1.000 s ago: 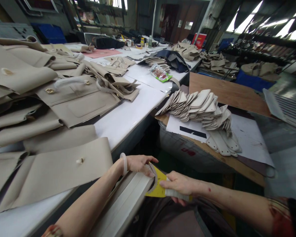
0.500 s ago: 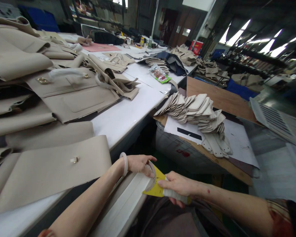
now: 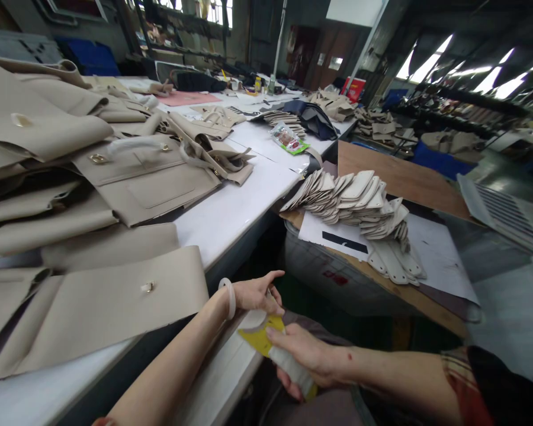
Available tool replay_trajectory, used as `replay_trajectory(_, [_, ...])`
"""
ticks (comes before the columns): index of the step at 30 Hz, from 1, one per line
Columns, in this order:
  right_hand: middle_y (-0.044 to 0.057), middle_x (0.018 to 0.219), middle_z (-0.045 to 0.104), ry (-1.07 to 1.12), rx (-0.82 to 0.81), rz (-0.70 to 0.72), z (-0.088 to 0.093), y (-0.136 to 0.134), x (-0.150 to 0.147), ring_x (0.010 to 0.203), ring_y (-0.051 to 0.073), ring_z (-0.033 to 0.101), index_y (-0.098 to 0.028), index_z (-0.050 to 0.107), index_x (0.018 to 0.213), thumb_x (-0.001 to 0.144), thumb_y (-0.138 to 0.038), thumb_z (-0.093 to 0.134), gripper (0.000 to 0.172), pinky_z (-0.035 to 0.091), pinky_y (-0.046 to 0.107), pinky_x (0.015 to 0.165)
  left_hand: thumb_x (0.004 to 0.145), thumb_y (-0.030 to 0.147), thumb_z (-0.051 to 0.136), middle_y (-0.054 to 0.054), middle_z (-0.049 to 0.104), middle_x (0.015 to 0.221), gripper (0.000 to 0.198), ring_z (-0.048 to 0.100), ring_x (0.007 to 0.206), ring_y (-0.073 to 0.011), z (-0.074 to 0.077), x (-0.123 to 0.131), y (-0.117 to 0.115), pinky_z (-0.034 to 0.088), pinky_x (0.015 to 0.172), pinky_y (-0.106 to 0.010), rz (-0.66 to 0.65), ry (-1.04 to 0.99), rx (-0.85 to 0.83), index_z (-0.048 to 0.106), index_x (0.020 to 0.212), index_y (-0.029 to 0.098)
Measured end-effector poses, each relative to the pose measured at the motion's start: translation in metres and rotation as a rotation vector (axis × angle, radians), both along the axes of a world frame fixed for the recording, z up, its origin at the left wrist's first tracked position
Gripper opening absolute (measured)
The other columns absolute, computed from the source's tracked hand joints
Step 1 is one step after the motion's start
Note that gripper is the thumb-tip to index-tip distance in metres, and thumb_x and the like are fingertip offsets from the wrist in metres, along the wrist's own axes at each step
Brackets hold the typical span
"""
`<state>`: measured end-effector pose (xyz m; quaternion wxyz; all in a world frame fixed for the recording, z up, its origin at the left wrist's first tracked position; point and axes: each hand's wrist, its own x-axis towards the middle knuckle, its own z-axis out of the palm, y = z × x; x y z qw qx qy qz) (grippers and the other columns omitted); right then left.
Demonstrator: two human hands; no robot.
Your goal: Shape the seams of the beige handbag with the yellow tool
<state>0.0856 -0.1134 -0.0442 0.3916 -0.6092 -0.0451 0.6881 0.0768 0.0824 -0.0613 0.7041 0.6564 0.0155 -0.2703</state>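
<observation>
Where the frame runs from its lower left up to its top centre, a white table (image 3: 231, 219) stretches back. Beige bags (image 3: 146, 183) and flat bag panels cover much of its left side, heaped and overlapping at the left edge. Right of centre, a grey bin (image 3: 333, 284) stands beside the table, with cardboard (image 3: 421, 302) lying over its top. A brown board (image 3: 395, 177) lies just beyond, towards the upper right. At the bottom centre, a long pale block (image 3: 224, 378) slants up under the left forearm. On the cardboard rests a white sheet (image 3: 439, 254), and over that fans a pile of thin off-white pieces (image 3: 355, 198).

Both hands meet at the lower centre. The right hand (image 3: 306, 353), reaching in from the lower right, is wrapped firmly around the pale handle of a yellow tool (image 3: 260, 335). The tool's broad yellow end points up and left, over the upper end of the block. The left hand (image 3: 255, 294) is just above that yellow end, its index finger stretched out to the right and the others bent; whether it pinches anything cannot be told.

A clear packet (image 3: 288, 139) with a green edge lies on the table, upper centre. A dark strip (image 3: 344, 241) lies on the sheet. A white bracelet (image 3: 231, 299) circles the left wrist. Smallest is a gold clasp (image 3: 149, 287) on the nearest panel, lower left.
</observation>
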Motion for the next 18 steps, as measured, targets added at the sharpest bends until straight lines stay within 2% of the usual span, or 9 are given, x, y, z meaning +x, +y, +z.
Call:
replay_trajectory(2, [0.002, 0.047, 0.055, 0.056, -0.027, -0.021, 0.000, 0.003, -0.007, 0.031, 0.014, 0.050, -0.015, 0.054, 0.077, 0.098, -0.060, 0.031, 0.055, 0.041, 0.022, 0.031, 0.063, 0.046, 0.084, -0.012, 0.065, 0.111, 0.124, 0.064, 0.090, -0.0214, 0.002, -0.004, -0.002, 0.048, 0.078, -0.034, 0.089, -0.023, 0.027, 0.006, 0.154, 0.014])
replay_trajectory(4, [0.002, 0.048, 0.055, 0.132, -0.040, 0.029, 0.004, -0.002, -0.010, 0.034, 0.015, 0.052, -0.013, 0.057, 0.080, 0.096, -0.065, 0.031, 0.060, 0.045, 0.025, 0.035, 0.070, 0.059, 0.075, -0.016, 0.060, 0.125, 0.114, 0.060, 0.109, -0.0252, 0.008, -0.013, -0.001, 0.046, 0.091, -0.037, 0.194, -0.039, 0.062, 0.011, 0.153, 0.014])
replay_trajectory(7, [0.003, 0.053, 0.058, 0.019, 0.119, 0.117, 0.011, -0.023, -0.008, 0.037, 0.012, 0.051, -0.011, 0.062, 0.085, 0.085, -0.074, 0.047, 0.064, 0.041, 0.021, 0.038, 0.082, 0.069, 0.056, -0.015, 0.051, 0.140, 0.090, 0.047, 0.130, -0.0266, 0.019, -0.039, 0.006, 0.035, 0.109, -0.038, 0.373, -0.051, 0.140, 0.028, 0.149, 0.016])
replay_trajectory(8, [0.001, 0.054, 0.057, -0.105, 0.193, 0.066, 0.013, -0.029, -0.006, 0.039, 0.010, 0.050, -0.012, 0.063, 0.086, 0.080, -0.075, 0.054, 0.065, 0.039, 0.020, 0.040, 0.085, 0.069, 0.051, -0.013, 0.052, 0.140, 0.082, 0.046, 0.132, -0.0261, 0.023, -0.049, 0.008, 0.032, 0.112, -0.037, 0.436, -0.047, 0.176, 0.036, 0.146, 0.016])
replay_trajectory(10, [-0.002, 0.056, 0.052, -0.359, 0.271, -0.187, 0.011, -0.035, 0.000, 0.045, 0.008, 0.046, -0.013, 0.061, 0.081, 0.074, -0.076, 0.061, 0.062, 0.036, 0.018, 0.044, 0.090, 0.067, 0.047, -0.009, 0.057, 0.138, 0.069, 0.048, 0.130, -0.0257, 0.029, -0.068, 0.008, 0.031, 0.113, -0.035, 0.522, -0.022, 0.251, 0.049, 0.137, 0.018])
replay_trajectory(12, [-0.004, 0.056, 0.048, -0.443, 0.250, -0.428, 0.003, -0.028, 0.004, 0.047, 0.007, 0.042, -0.016, 0.056, 0.073, 0.075, -0.073, 0.062, 0.058, 0.035, 0.019, 0.046, 0.092, 0.065, 0.043, -0.006, 0.062, 0.132, 0.061, 0.053, 0.124, -0.0264, 0.031, -0.081, 0.004, 0.035, 0.109, -0.034, 0.524, 0.002, 0.299, 0.059, 0.129, 0.019])
replay_trajectory(13, [-0.005, 0.054, 0.046, -0.421, 0.230, -0.480, -0.003, -0.021, 0.005, 0.045, 0.007, 0.041, -0.017, 0.053, 0.070, 0.076, -0.073, 0.062, 0.057, 0.034, 0.020, 0.044, 0.093, 0.064, 0.042, -0.005, 0.065, 0.128, 0.060, 0.056, 0.121, -0.0271, 0.031, -0.084, 0.000, 0.038, 0.107, -0.035, 0.503, 0.007, 0.316, 0.061, 0.126, 0.019])
replay_trajectory(16, [-0.007, 0.047, 0.040, -0.298, 0.200, -0.446, -0.019, 0.000, 0.007, 0.038, 0.007, 0.034, -0.020, 0.047, 0.069, 0.077, -0.073, 0.059, 0.055, 0.029, 0.021, 0.039, 0.094, 0.064, 0.041, -0.006, 0.070, 0.116, 0.059, 0.061, 0.110, -0.0282, 0.026, -0.085, -0.011, 0.043, 0.099, -0.035, 0.469, -0.018, 0.364, 0.067, 0.118, 0.017])
replay_trajectory(18, [-0.008, 0.045, 0.037, -0.236, 0.185, -0.406, -0.027, 0.009, 0.012, 0.035, 0.007, 0.032, -0.020, 0.048, 0.070, 0.080, -0.071, 0.057, 0.052, 0.028, 0.020, 0.038, 0.094, 0.064, 0.040, -0.006, 0.071, 0.114, 0.060, 0.061, 0.109, -0.0284, 0.022, -0.083, -0.014, 0.044, 0.098, -0.034, 0.476, -0.031, 0.372, 0.067, 0.120, 0.016])
